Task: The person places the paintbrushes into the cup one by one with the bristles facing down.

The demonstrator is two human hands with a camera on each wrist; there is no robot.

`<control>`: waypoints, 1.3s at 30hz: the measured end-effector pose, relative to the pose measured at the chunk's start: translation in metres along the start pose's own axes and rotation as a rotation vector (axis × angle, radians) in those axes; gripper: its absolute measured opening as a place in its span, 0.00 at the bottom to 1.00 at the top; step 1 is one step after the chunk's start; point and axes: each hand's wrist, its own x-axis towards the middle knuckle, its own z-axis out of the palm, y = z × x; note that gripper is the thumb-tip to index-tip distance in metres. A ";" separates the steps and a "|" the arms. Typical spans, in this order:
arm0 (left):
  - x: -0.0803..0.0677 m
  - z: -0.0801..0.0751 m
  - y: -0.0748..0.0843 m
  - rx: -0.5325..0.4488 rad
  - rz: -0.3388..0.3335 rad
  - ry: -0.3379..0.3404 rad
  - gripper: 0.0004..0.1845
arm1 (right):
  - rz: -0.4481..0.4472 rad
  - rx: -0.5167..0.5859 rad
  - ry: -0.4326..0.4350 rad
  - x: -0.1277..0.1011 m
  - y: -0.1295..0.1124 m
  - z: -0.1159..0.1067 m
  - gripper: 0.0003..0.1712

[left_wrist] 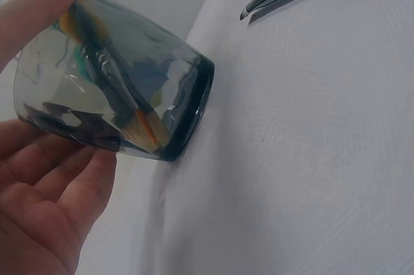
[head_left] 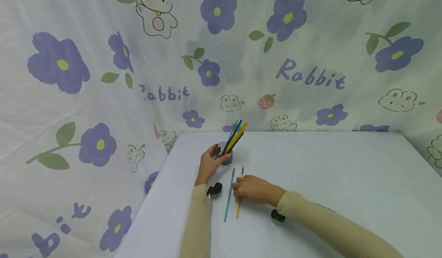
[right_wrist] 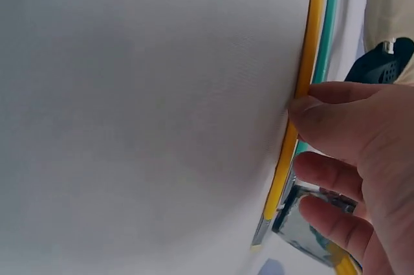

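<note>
At the left of the table, a grey tinted glass [head_left: 227, 160] holds several paintbrushes [head_left: 238, 135], bristles down as the left wrist view shows. My left hand [head_left: 208, 165] holds this glass, thumb at the rim and fingers round the far side. A yellow paintbrush [head_left: 238, 210] is pinched between thumb and forefinger of my right hand [head_left: 257, 189], its bristle end pointing away from me. Just left of it lies a teal paintbrush [head_left: 228, 200], nearly parallel, its dark tip [left_wrist: 259, 3] close to the glass. In the right wrist view the yellow handle [right_wrist: 304, 61] runs beside the teal one.
A white cloth covers the table [head_left: 345, 173], which stretches away to the right. Behind and to the left hangs a curtain [head_left: 241, 51] printed with flowers and rabbits. Black wrist cameras sit by both sleeves, one of them [head_left: 215, 189] near the teal brush.
</note>
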 end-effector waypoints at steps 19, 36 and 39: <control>-0.001 -0.002 0.003 0.004 0.000 0.000 0.50 | -0.131 -0.255 -0.078 0.015 -0.024 -0.018 0.08; -0.002 -0.002 0.004 0.008 0.016 0.001 0.48 | -0.024 -0.149 0.074 0.007 0.004 -0.035 0.09; -0.003 -0.002 0.004 0.004 0.012 0.001 0.48 | 0.004 -0.080 0.118 0.005 0.009 -0.040 0.10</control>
